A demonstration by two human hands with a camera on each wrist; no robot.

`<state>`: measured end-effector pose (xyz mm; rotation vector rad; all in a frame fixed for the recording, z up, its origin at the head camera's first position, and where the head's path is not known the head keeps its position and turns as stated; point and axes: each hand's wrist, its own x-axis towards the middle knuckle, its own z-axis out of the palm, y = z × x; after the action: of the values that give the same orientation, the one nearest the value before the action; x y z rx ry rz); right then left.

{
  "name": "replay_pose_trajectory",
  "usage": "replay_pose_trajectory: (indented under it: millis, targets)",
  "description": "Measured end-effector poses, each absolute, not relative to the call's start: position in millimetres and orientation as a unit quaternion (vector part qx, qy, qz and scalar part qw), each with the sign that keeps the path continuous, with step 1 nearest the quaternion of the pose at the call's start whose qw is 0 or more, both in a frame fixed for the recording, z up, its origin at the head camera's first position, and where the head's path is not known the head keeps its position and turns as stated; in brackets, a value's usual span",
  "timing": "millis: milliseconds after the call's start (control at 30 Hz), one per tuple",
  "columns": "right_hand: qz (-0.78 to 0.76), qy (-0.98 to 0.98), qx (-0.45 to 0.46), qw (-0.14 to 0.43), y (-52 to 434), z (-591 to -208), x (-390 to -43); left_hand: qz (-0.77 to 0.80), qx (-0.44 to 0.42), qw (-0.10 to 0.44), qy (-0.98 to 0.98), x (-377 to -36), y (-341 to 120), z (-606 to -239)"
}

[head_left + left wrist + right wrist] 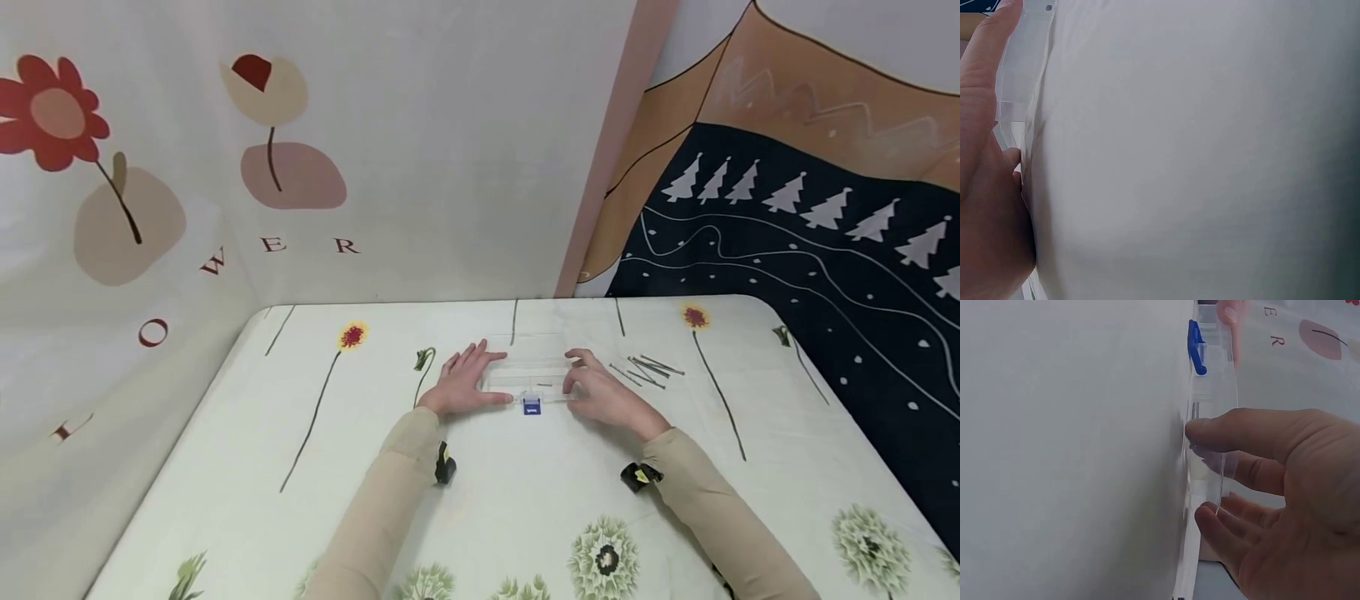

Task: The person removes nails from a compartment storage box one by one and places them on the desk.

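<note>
A flat clear plastic box (528, 373) with a blue latch (532, 407) lies on the flowered tablecloth (525, 500). My left hand (480, 377) rests on its left end, fingers straight, thumb along the front edge toward the latch. My right hand (581, 379) pinches the right end: in the right wrist view the thumb (1235, 428) presses the front of the clear lid (1213, 425) and the curled fingers (1222, 519) sit behind it, with the latch (1195, 347) further along. The left wrist view shows only my left hand (985, 137) against the box (1022, 69).
Several long metal nails (648, 369) lie loose on the cloth just right of my right hand. Printed fabric hangs behind the table (450, 125) and to the right (787, 233). The table's back edge (510, 300) is close behind the box.
</note>
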<state>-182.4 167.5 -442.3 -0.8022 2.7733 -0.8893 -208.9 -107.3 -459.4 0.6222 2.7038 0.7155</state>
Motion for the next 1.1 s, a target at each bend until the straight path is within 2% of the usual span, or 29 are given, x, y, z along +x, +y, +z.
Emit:
replay_pose_trajectory:
  millis: [567,867,1100]
  targets:
    - [-0.202,0.932,-0.295,0.062,160.6,-439.8,-179.5,0.246,0.220,0.135,0.934,-211.2,-108.6,-461.4]
    - [-0.234,0.919,-0.309,0.064,166.2,-443.9,-181.4,0.253,0.219,0.132,0.933,-209.5,-108.0,-461.0]
    - [-0.295,0.897,-0.310,0.106,175.2,-445.6,-187.0,0.249,0.220,0.133,0.934,-208.4,-107.9,-458.9]
